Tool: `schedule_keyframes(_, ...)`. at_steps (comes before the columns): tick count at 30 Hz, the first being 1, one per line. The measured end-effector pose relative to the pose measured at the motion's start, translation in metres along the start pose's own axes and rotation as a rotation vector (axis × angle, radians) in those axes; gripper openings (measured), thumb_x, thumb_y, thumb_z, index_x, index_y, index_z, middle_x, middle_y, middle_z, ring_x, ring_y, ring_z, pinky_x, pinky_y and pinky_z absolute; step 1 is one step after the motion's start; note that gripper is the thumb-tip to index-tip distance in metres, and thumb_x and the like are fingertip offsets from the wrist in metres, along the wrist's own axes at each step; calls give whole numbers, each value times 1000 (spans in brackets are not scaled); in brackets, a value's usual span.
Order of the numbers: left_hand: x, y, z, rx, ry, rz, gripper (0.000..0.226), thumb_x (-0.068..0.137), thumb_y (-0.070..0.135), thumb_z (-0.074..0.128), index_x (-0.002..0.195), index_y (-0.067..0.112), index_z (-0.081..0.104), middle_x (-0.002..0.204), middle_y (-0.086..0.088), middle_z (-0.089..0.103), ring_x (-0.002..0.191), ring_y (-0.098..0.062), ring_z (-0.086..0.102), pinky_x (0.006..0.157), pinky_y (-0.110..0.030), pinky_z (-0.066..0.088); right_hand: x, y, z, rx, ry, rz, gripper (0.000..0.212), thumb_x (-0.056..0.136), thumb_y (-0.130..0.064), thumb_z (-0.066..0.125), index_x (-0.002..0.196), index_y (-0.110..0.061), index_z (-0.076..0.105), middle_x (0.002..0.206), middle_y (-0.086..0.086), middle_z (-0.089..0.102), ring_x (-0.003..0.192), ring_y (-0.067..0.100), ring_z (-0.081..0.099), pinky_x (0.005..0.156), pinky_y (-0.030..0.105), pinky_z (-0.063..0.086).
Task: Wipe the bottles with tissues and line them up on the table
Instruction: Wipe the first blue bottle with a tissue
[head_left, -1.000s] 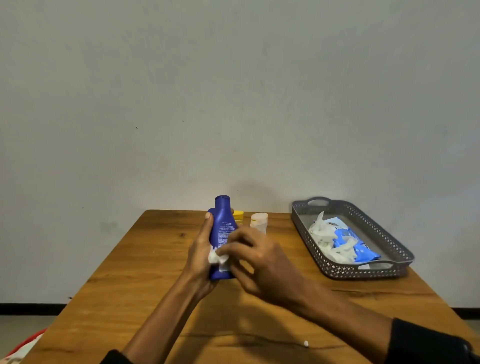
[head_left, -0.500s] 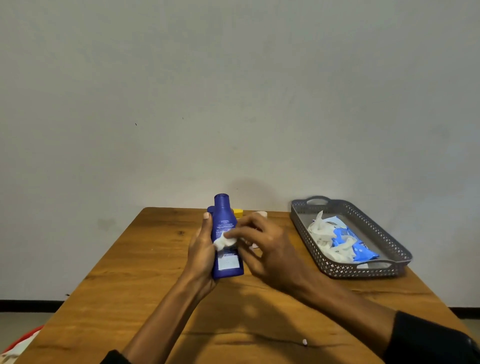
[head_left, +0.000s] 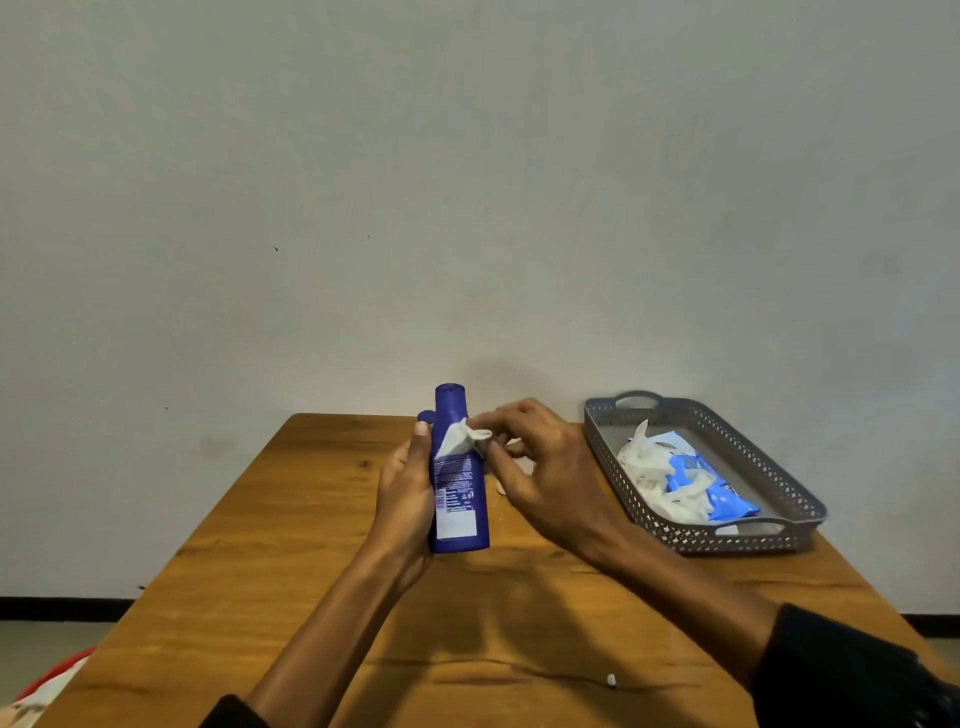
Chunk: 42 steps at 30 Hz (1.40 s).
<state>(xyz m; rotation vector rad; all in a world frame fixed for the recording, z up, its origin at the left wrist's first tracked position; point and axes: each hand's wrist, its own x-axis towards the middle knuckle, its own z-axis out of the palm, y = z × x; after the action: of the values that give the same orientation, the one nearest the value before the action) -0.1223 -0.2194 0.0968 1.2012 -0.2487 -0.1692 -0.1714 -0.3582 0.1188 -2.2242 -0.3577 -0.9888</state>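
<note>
A dark blue bottle (head_left: 459, 488) with a printed back label stands upright above the wooden table (head_left: 260, 571), held from the left by my left hand (head_left: 405, 499). My right hand (head_left: 540, 478) pinches a small white tissue (head_left: 460, 437) against the bottle's upper part, just below the cap. Behind the bottle the top of another blue cap (head_left: 426, 416) shows. Other bottles behind my right hand are almost fully hidden.
A grey perforated tray (head_left: 779, 483) sits at the table's right side with a blue tissue pack (head_left: 711, 488) and crumpled white tissues (head_left: 644, 467) inside. A tiny white scrap (head_left: 611, 679) lies near the front edge. A plain wall stands behind the table.
My right hand has slid the tissue up the bottle from its lower part to just under the cap. My left hand keeps holding the bottle in place.
</note>
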Motion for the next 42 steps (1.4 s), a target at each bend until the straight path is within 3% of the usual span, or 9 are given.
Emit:
schedule_keyframes(5,0,2,-4,-49,56,-28,48,99,46,41,105,4,64,84,-15,69,65,-23,64,67,-36,51,-44,-13,8,116,-119,-8,22,91,-9,67,113,-14,70,105,-6,62,96,7,60,75,14,51)
schedule_keyframes(9,-4,5,-5,-45,-69,-75,75,82,74,50,117,10,66,86,-12,67,69,-22,64,67,-36,52,-41,-19,6,136,-150,-25,20,91,-10,68,110,-14,72,102,-6,64,91,6,60,74,12,48)
schedule_keyframes(14,-13,11,4,-17,-179,-54,47,93,51,48,106,8,62,75,-14,60,56,-19,57,49,-30,48,0,-22,0,160,-14,5,16,89,-6,67,104,-10,70,98,-3,68,86,9,66,72,22,57)
schedule_keyframes(18,-19,16,5,18,-241,-74,51,94,50,45,101,2,59,74,-13,59,57,-21,56,52,-32,50,23,-13,-7,114,94,68,16,91,-7,65,106,-11,70,101,-1,69,89,8,67,76,22,59)
schedule_keyframes(24,-19,15,7,-34,-228,-80,42,102,44,32,102,14,61,79,-9,64,63,-17,57,59,-33,49,-5,-26,1,35,-31,-91,21,88,-8,70,107,-16,74,100,-1,63,87,7,61,75,13,49)
schedule_keyframes(30,-21,16,10,55,-270,-78,53,100,49,34,105,3,60,83,-20,64,65,-26,60,60,-36,53,25,-7,-13,-60,101,-50,20,88,-5,69,106,-12,75,97,-1,64,82,5,59,73,10,48)
schedule_keyframes(33,-19,17,10,61,-243,-42,47,102,45,34,105,7,61,81,-16,69,62,-24,62,56,-34,55,16,-11,-11,-80,65,-77,22,89,-4,67,110,-9,73,103,2,66,81,3,58,74,7,46)
schedule_keyframes(37,-17,15,6,29,-221,-53,47,91,50,42,107,9,57,82,-11,69,64,-19,64,55,-30,55,0,-18,-9,-112,-45,-174,18,88,-8,68,105,-9,73,100,3,67,82,4,56,74,14,49)
schedule_keyframes(42,-18,13,12,42,-222,-48,45,100,45,37,112,8,59,86,-15,71,67,-24,64,56,-33,55,12,-17,-14,-83,48,-73,18,88,-6,68,105,-10,73,96,2,65,79,2,56,72,6,44)
